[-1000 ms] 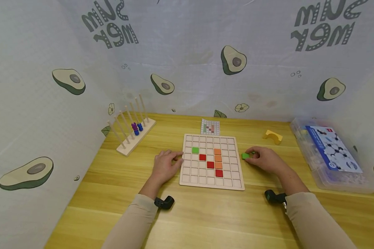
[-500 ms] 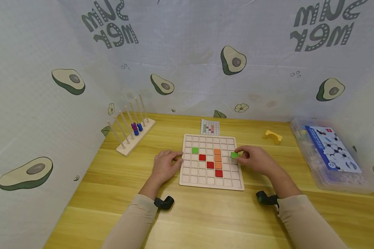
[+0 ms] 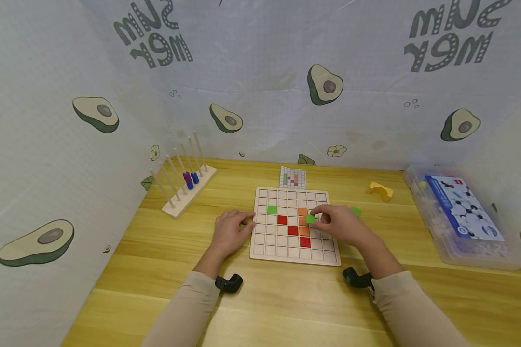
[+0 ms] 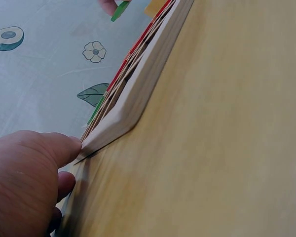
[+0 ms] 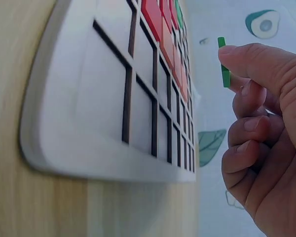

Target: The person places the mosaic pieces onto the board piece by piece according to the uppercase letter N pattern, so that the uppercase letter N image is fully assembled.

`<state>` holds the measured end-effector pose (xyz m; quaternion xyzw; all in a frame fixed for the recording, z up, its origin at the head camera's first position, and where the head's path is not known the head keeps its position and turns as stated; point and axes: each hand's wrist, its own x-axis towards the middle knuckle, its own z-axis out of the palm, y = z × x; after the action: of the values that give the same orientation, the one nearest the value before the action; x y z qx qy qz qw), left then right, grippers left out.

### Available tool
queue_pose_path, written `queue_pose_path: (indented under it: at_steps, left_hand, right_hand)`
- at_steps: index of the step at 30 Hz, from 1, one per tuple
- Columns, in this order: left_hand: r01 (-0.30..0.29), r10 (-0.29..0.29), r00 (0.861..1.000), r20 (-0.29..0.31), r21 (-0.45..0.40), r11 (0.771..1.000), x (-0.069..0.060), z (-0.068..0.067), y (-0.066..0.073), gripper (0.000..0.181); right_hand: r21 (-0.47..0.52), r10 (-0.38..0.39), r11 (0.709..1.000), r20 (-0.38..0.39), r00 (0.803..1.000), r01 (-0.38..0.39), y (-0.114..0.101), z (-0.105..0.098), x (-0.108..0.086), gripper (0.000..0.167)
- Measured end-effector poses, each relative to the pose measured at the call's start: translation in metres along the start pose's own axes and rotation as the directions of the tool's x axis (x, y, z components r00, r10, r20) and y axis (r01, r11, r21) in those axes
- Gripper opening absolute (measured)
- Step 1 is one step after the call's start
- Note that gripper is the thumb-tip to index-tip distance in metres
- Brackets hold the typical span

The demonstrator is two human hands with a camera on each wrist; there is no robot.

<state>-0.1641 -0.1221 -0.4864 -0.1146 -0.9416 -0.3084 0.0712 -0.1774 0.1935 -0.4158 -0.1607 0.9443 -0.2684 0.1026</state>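
1. Standing far left, the peg stand has a strip of surface between it and the left hand.
2. The left hand's thumb and forefinger are apart, tips touching the left edge of the board, probably to stop it sliding.
3. The board lies flat; the printed card sits just past its far edge, likely for easy viewing.
4. The green tile is above the board, not touching it, partly hiding orange tiles in the head view.
5. The right hand clamps its fingers on that tile's right side, presumably leaving the left edge free.
6. Beyond the board lie a second green tile and a yellow arch; the clear box sits well apart, giving that hand room.
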Motion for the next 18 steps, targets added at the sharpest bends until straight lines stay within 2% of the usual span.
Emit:
queue_pose_path:
  at_steps: [18]
  left_hand:
    - [-0.008,0.008,1.000,-0.009,-0.013,1.000,-0.001,-0.001,0.000,0.032]
  right_hand:
    - [0.033,-0.032,0.999,0.054,0.998,0.030,-0.037,0.035,0.024,0.029]
